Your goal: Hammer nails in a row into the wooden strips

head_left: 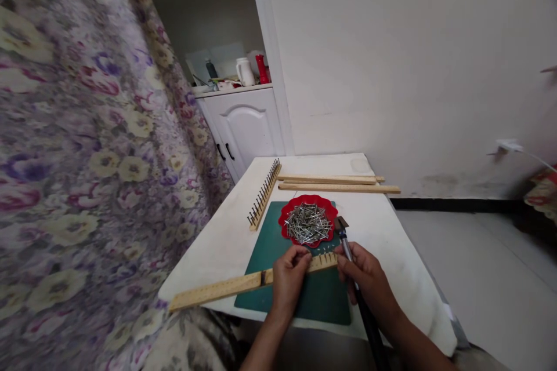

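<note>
A long wooden strip [217, 289] lies across a green cutting mat [322, 298] on a white table [217, 243]. A few nails stand in the strip's right end. My left hand [288, 275] rests on the strip with fingers pinched at its top edge, near the red dish; what they pinch is too small to name. My right hand [368, 278] grips a hammer [348, 243] by its dark handle, the head raised beside the red dish [308, 221], which is full of nails.
A second strip [264, 194] with a row of upright nails lies at the mat's far left. Two bare wooden strips [339, 184] lie at the table's back. A flowered curtain [87, 156] hangs at left, a white wall at right, a cabinet [243, 124] behind.
</note>
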A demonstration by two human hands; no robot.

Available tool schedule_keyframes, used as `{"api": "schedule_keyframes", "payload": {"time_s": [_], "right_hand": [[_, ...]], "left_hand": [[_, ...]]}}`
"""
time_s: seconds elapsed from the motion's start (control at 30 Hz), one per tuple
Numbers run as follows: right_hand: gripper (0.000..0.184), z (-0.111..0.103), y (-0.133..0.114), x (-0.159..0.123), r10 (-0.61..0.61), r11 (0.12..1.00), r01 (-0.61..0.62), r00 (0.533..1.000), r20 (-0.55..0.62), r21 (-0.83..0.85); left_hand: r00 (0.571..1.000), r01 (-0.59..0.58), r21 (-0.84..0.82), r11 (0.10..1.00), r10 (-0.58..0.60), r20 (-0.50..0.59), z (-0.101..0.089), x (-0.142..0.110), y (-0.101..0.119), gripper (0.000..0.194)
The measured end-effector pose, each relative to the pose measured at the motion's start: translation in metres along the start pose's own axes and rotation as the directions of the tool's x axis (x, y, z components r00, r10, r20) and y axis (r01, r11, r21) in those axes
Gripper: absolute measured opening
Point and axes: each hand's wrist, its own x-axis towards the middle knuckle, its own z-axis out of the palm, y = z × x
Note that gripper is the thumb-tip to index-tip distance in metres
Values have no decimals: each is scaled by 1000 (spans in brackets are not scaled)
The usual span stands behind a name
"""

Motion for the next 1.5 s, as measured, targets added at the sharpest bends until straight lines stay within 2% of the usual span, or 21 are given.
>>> {"api": "schedule_keyframes", "payload": {"time_s": [0.2, 0.57, 0.67, 0.8, 0.9, 1.3, 1.5], "right_hand": [[25, 2, 3, -2, 0, 1000, 1, 1000, 24, -26], [26, 2, 3, -1, 20, 1000, -19, 999, 47, -12], [29, 2, -2, -1, 53, 998, -58, 991, 122, 36], [30, 3, -4, 0, 101, 988, -127, 959, 265, 83], [30, 7, 1, 0, 124, 982, -160, 944, 307, 95], [34, 16, 13, 4, 174, 983, -184, 939, 296, 8], [28, 16, 13, 1, 152, 986, -165, 942, 300, 19]], "left_hand": [[999, -40, 45, 998, 39, 13, 8, 2, -5, 19], [998, -68, 145, 987, 67, 16, 10, 4, -10, 17], [996, -91, 152, 984, 88, 28, 11, 5, -12, 16], [996, -80, 140, 987, 75, 45, 13, 6, -13, 15], [997, -78, 147, 986, 72, 41, 13, 6, -14, 15], [997, -70, 175, 982, 67, 24, 15, 5, -21, 16], [999, -50, 200, 979, 48, 12, 15, 4, -18, 15]]}}
